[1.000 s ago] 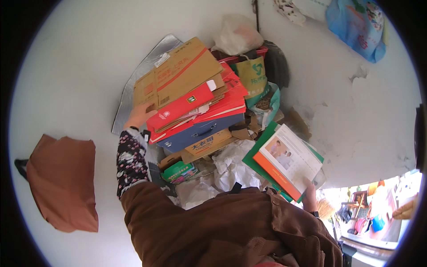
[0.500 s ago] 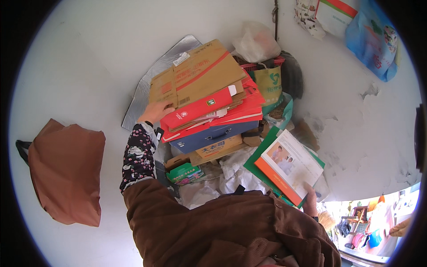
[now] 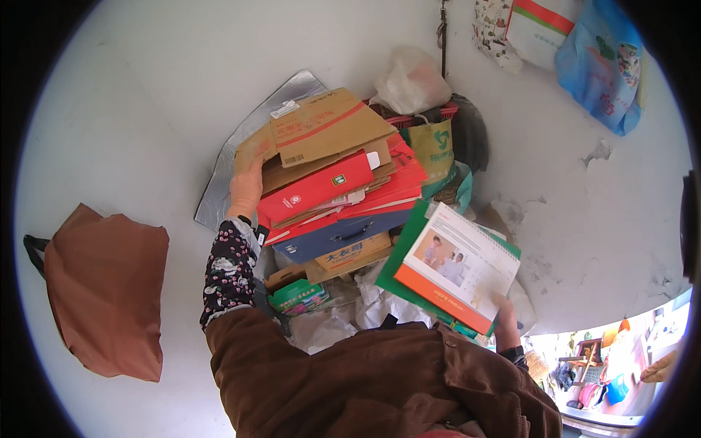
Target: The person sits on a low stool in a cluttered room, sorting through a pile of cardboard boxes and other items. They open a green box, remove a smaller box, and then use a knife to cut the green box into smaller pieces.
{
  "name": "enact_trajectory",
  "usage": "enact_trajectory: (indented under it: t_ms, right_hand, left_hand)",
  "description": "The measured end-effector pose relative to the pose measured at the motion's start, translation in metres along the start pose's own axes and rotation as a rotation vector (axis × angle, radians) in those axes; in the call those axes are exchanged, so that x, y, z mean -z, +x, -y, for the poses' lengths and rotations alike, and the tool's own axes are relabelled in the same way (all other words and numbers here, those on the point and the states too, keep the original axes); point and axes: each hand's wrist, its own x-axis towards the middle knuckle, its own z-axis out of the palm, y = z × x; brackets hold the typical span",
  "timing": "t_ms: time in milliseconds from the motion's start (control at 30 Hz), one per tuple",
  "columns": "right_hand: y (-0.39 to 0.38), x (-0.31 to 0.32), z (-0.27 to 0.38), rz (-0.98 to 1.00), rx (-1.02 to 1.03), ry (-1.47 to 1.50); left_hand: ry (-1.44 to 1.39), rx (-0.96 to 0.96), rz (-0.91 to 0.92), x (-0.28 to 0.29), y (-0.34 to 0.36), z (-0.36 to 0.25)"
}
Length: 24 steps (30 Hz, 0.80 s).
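Note:
My left hand [image 3: 247,188] grips the near left edge of the top cardboard sheet [image 3: 328,124], whose left part is bent up from the pile. Below it lie a red box [image 3: 314,186], more flattened red and brown card, a blue case with a handle [image 3: 307,241] and a green carton [image 3: 296,296]. My right hand [image 3: 505,321] holds a spiral-bound calendar [image 3: 456,270] with an orange band, together with a green board [image 3: 401,259] behind it, at the pile's right front. Its fingertips are partly behind the pages.
Crumpled white paper [image 3: 376,303], a green-yellow bag [image 3: 431,150] and a white plastic bag [image 3: 412,80] surround the pile. A brown bag [image 3: 106,292] is at left, a blue bag [image 3: 599,66] at upper right. Cluttered objects show through an opening [image 3: 591,365] at lower right.
My left hand has moved up with the cardboard's edge, bending its left part upward. The calendar and green board in my right hand have shifted slightly left.

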Motion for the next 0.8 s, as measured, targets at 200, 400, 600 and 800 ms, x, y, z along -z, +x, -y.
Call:
enact_trajectory:
  t_ms: [200, 400, 600, 800]
  right_hand:
    - [0.023, -0.077, 0.036, 0.187, 0.018, -0.080]
    - [0.055, -0.169, 0.076, 0.468, -0.048, -0.141]
    - [0.117, -0.233, 0.061, 0.615, -0.226, -0.041]
    - [0.192, -0.253, 0.055, 0.629, -0.256, 0.020]
  left_hand:
    - [-0.041, 0.051, -0.371, 0.028, 0.025, -0.016]
    - [-0.086, 0.047, -0.338, 0.049, 0.040, -0.024]
    - [-0.412, 0.029, -0.197, 0.049, 0.044, -0.040]
    - [-0.554, 0.119, -0.151, 0.049, 0.044, -0.044]
